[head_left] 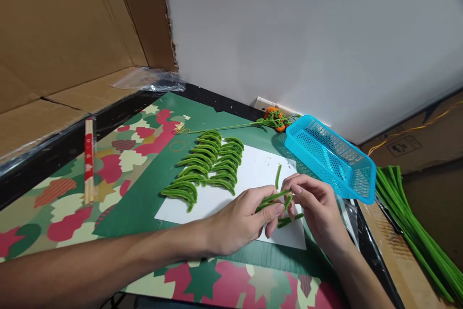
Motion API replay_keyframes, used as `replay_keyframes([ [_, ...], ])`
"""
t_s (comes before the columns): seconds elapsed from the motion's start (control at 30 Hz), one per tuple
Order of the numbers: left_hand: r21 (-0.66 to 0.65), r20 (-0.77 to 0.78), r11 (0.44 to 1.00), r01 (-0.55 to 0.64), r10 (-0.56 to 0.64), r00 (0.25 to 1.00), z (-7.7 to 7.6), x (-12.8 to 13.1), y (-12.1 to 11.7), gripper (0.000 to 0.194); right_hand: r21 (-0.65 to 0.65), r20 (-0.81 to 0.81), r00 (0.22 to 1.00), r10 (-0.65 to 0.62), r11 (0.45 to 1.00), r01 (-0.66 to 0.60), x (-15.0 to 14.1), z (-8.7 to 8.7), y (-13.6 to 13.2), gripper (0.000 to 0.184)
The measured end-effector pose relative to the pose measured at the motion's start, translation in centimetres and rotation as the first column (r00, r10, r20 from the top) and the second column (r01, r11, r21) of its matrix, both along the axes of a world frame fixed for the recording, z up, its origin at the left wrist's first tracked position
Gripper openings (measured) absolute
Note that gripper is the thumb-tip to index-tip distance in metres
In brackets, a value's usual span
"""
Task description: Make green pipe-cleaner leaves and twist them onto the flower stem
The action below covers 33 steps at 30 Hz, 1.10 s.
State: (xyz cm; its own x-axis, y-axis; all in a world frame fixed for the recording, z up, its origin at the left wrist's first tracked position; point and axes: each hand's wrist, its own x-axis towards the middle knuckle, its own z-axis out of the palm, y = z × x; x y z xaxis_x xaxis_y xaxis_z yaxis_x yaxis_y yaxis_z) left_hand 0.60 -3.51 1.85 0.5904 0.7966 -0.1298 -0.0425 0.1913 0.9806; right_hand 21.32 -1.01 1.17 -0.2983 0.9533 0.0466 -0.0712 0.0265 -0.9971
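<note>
My left hand (253,212) is closed on a green pipe cleaner piece (273,198) that is folded into a narrow loop. My right hand (314,203) pinches the far end of this piece between thumb and fingertips. Beneath both hands lies a white sheet of paper (253,159). Two rows of bent green pipe cleaner pieces, a left row (197,167) and a right row (227,164), rest on its left part. One short straight green piece (278,177) lies just beyond my hands. Further green pieces (285,221) are partly hidden under them.
A blue plastic basket (325,154) stands at the back right, beside an orange pipe cleaner flower (275,118). Long green pipe cleaners (415,227) lie at the far right. Wrapped chopsticks (88,159) are on the left. Cardboard (65,24) and a white wall (289,34) border the table.
</note>
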Motion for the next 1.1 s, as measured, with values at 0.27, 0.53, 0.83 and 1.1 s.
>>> replay_keyframes([
  [0.27, -0.141, 0.168, 0.986, -0.094, 0.117, 0.979, -1.0, 0.5, 0.4, 0.031, 0.132, 0.136, 0.991, 0.01, 0.991, -0.029, 0.3, 0.1, 0.0, 0.013],
  [0.53, -0.177, 0.181, 0.966, -0.189, 0.221, 0.958, -0.6, 0.6, 0.7, 0.031, 0.571, 0.392, 0.894, -0.216, 0.819, -0.053, -0.4, 0.8, -1.1, 0.014],
  [0.83, -0.118, 0.112, 0.961, -0.25, 0.263, 0.958, -0.8, 0.5, 0.8, 0.03, 0.703, 0.385, 0.886, -0.256, 0.703, -0.103, -0.7, 0.0, -1.3, 0.018],
  [1.1, -0.113, 0.069, 0.952, -0.285, 0.294, 0.953, -1.3, 0.5, 0.8, 0.032, 0.798, 0.423, 0.831, -0.361, 0.583, -0.153, -1.2, -1.0, -1.5, 0.019],
])
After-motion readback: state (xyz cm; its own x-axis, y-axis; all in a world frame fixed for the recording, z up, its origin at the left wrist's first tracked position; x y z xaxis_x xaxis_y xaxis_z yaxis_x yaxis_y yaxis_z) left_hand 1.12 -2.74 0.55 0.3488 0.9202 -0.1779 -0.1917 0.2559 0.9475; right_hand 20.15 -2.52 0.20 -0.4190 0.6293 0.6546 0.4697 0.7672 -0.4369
